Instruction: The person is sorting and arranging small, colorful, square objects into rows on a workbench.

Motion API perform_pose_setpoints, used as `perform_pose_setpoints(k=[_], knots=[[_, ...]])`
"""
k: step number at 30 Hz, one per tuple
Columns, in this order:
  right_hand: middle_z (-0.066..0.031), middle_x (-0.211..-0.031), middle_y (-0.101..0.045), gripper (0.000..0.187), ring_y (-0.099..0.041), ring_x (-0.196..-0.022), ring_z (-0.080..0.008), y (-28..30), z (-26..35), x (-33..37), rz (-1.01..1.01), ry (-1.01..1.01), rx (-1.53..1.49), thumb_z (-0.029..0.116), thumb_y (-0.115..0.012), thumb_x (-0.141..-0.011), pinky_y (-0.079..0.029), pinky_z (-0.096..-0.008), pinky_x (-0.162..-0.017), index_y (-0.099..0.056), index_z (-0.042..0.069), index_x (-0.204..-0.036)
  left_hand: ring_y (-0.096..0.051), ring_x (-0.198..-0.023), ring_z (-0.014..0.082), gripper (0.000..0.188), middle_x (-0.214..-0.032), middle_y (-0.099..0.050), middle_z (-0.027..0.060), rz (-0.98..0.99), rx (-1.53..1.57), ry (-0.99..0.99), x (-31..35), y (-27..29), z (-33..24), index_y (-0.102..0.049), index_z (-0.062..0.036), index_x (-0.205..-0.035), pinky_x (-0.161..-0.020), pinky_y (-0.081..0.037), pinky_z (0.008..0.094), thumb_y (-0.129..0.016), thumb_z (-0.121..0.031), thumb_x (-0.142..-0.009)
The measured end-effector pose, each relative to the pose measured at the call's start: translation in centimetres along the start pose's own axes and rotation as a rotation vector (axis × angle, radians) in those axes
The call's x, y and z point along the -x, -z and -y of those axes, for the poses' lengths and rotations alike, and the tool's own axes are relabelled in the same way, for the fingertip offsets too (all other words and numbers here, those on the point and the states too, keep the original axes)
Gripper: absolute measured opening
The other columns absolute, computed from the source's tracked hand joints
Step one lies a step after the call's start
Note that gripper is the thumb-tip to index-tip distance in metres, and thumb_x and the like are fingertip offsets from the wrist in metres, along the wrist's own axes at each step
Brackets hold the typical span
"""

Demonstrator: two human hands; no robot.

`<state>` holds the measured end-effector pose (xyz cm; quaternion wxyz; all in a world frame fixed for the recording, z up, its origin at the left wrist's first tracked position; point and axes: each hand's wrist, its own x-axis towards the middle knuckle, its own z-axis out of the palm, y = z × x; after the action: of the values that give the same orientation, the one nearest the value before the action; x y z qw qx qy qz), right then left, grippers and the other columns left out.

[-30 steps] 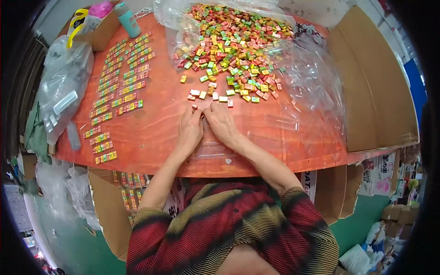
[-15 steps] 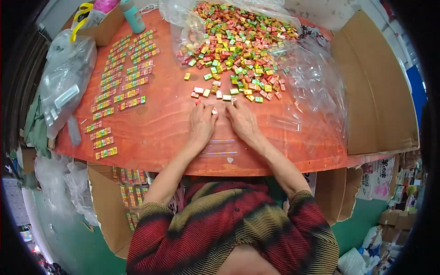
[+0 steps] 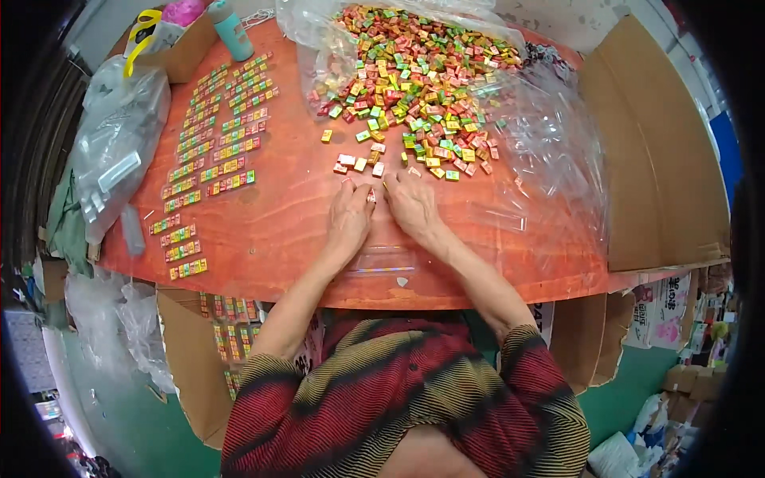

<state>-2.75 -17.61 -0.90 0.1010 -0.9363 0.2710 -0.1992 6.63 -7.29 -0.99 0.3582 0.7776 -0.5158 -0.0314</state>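
Observation:
My left hand (image 3: 351, 217) is closed over the tabletop, with a small red-and-white box (image 3: 371, 196) at its thumb and fingertips. Close beside it, my right hand (image 3: 412, 205) has its fingers pinched together. A sliver of yellow shows at those fingertips, seemingly a small box mostly hidden by them. Just beyond the hands lie several loose small boxes (image 3: 360, 165) in red, white and yellow. Between my forearms, a clear plastic sleeve or tray (image 3: 384, 260) rests flat on the red table (image 3: 295, 231).
A big heap of small coloured boxes (image 3: 430, 88) spills from clear plastic at the back. Rows of boxes in strips (image 3: 231, 182) cover the left side. Clear plastic (image 3: 550, 151) and a tall cardboard panel (image 3: 661, 151) stand right. A teal bottle (image 3: 232, 32) stands at the far left.
My right hand has shifted left, closer to my left hand. A green-and-yellow box that lay just ahead of the hands is gone from its spot. The left hand has hardly moved.

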Motion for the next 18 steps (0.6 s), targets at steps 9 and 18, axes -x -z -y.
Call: perform_pose_setpoints(k=[9, 18], knots=[[-0.0178, -0.077, -0.057, 0.018, -0.058, -0.072, -0.0339, -0.8, 0.6, -3.6, -0.015, -0.098, -0.038, 0.018, -0.061, -0.074, -0.047, -0.0427, -0.060, -0.057, 0.001, -0.079, -0.052, -0.080, 0.0332, 0.024, -0.087, -0.049, 0.0155, 0.038, 0.037, 0.044, -0.4, 0.7, 0.3, -0.056, 0.0004, -0.097, -0.069, -0.042, 0.0402, -0.061, -0.003, -0.073], [-0.0128, -0.099, -0.053, 0.035, -0.053, -0.091, -0.0305, 2.3, -1.1, -0.7, 0.152, 0.016, -0.271, 0.021, -0.063, -0.075, -0.044, -0.0398, -0.077, -0.055, 0.009, -0.108, -0.051, -0.087, 0.0311, 0.041, -0.092, -0.047, 0.0156, 0.131, 0.131, 0.051, -1.0, 2.0, 1.2, -0.052, -0.0013, -0.110, -0.075, -0.042, 0.0384, -0.065, -0.003, -0.071]])
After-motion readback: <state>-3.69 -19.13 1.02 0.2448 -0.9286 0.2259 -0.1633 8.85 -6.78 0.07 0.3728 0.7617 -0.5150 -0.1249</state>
